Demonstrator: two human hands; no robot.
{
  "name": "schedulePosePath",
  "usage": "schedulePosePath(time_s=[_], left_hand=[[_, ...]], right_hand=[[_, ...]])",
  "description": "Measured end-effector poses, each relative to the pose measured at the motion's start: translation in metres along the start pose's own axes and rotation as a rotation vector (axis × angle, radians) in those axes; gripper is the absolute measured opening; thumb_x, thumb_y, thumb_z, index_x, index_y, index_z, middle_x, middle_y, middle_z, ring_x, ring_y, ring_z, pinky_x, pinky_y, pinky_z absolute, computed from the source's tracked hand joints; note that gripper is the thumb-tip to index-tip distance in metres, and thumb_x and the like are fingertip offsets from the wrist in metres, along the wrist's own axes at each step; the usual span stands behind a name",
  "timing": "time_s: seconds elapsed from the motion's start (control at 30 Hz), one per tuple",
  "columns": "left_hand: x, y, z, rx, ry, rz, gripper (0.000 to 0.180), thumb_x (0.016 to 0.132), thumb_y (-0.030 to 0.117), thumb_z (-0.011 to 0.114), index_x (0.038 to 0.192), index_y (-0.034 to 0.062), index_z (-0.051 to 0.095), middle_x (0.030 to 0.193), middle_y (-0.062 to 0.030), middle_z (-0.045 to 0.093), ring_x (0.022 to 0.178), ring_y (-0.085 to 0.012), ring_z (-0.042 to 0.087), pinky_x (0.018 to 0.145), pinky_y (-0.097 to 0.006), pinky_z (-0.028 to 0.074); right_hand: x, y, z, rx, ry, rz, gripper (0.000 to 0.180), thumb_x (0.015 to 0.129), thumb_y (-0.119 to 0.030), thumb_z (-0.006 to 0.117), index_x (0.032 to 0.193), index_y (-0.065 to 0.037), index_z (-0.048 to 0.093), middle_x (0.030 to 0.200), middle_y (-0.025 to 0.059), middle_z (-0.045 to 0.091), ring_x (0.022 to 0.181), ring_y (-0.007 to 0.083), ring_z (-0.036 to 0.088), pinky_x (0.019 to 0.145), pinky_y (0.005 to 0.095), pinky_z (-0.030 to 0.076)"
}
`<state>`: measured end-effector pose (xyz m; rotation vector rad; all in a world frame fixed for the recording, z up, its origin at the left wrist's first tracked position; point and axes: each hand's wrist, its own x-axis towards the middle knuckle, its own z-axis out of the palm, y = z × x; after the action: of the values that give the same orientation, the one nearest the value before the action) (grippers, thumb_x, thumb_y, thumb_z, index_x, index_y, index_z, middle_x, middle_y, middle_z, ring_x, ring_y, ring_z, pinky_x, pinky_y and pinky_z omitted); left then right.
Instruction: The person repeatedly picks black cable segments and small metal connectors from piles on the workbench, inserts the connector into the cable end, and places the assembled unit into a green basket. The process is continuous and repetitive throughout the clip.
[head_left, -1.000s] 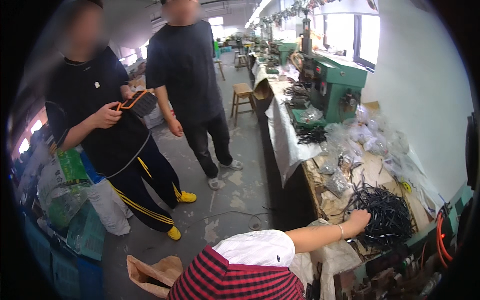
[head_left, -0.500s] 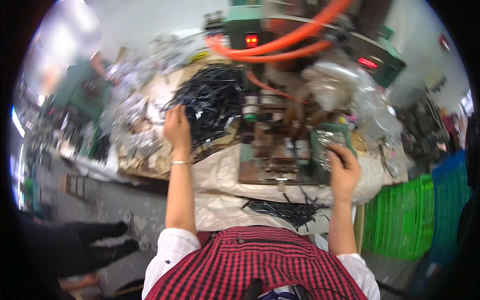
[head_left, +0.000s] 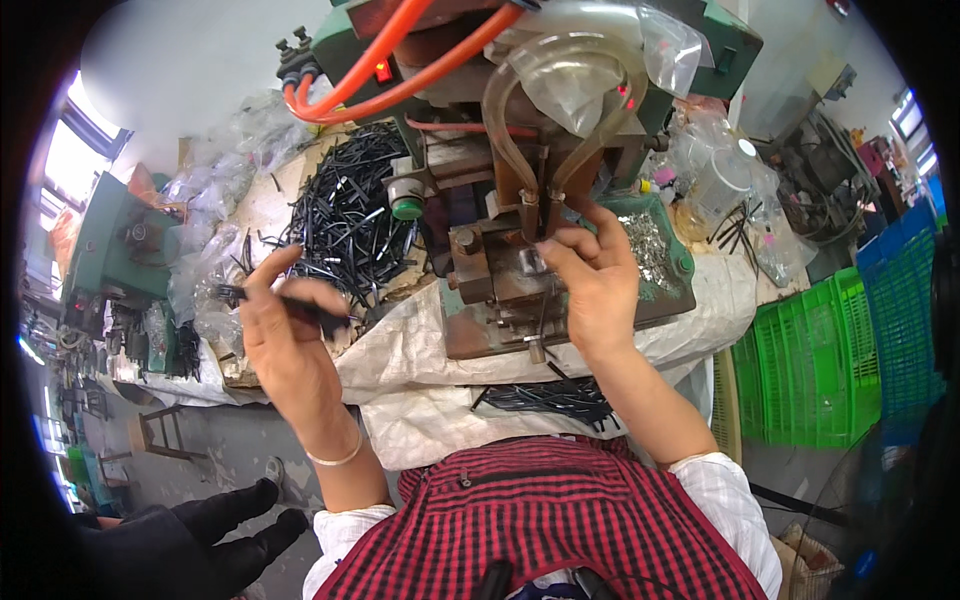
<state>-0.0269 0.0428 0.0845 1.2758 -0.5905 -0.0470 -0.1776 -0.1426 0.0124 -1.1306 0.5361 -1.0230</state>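
Bright daylight from the left window (head_left: 75,160) (blown out), fisheye-bent edges.

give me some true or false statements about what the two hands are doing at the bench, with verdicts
1. The left hand holds thin black strips between its fingers. True.
2. The right hand rests on the green plastic crate. False: it is up at the rusty brown metal press block, fingertips by the small part there, while the green plastic crate stands apart to the right.
3. A heap of thin black strips lies on the bench behind the left hand. True.
4. The orange hoses lie on the floor. False: they curve across the top of the green machine.
5. A thin metal bangle sits on the right wrist. False: it is on the left wrist.
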Motion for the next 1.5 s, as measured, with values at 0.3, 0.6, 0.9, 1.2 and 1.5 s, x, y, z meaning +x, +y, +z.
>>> schedulePosePath(time_s=[0.3,0.6,0.9,1.2,1.5], left_hand=[[-0.061,-0.021,0.072,-0.507,-0.787,-1.078,0.035,0.111,0.026,0.045,0.108,-0.0043,0.063,0.07,-0.0102,0.066,0.055,-0.0145,0.059,0.05,-0.025,0.044],[-0.061,-0.044,0.1,-0.519,-0.61,-1.131,0.032,0.11,0.027,0.049,0.103,-0.0006,0.064,0.071,-0.0093,0.068,0.045,-0.0114,0.053,0.039,-0.022,0.036],[-0.062,-0.042,0.099,-0.457,-0.575,-1.146,0.032,0.107,0.034,0.053,0.103,0.0052,0.066,0.073,-0.0044,0.068,0.052,-0.0087,0.055,0.04,-0.022,0.035],[-0.056,-0.067,0.07,-0.598,-0.918,-1.012,0.032,0.107,0.03,0.057,0.112,-0.0012,0.065,0.09,-0.0129,0.075,0.065,-0.015,0.071,0.051,-0.023,0.052],[0.008,-0.108,-0.114,1.013,0.04,-0.097,0.014,0.088,0.013,0.073,0.097,0.0027,0.076,0.092,-0.0137,0.074,0.088,-0.0271,0.071,0.079,-0.038,0.055]], right_hand=[[0.002,-0.035,-0.062,-0.781,-0.176,-0.212,0.035,0.089,-0.007,0.07,0.123,-0.003,0.068,0.131,0.0168,0.067,0.125,0.0337,0.061,0.107,0.042,0.045],[0.035,0.03,-0.145,-1.396,0.109,-0.447,0.017,0.084,-0.016,0.076,0.093,-0.003,0.071,0.111,0.0183,0.07,0.113,0.0381,0.062,0.095,0.0455,0.048],[0.043,0.033,-0.149,-1.211,0.232,-0.339,0.011,0.09,-0.015,0.07,0.097,-0.006,0.071,0.107,0.0153,0.069,0.1,0.0353,0.065,0.088,0.0442,0.05],[0.071,0.049,-0.144,-1.537,-0.23,-0.735,0.018,0.086,-0.007,0.067,0.104,-0.004,0.065,0.133,0.0189,0.062,0.128,0.0417,0.055,0.101,0.049,0.047],[0.052,0.053,-0.152,-1.081,0.057,-0.467,0.016,0.098,-0.008,0.063,0.111,-0.001,0.069,0.101,0.0132,0.072,0.089,0.0247,0.069,0.083,0.0347,0.053]])
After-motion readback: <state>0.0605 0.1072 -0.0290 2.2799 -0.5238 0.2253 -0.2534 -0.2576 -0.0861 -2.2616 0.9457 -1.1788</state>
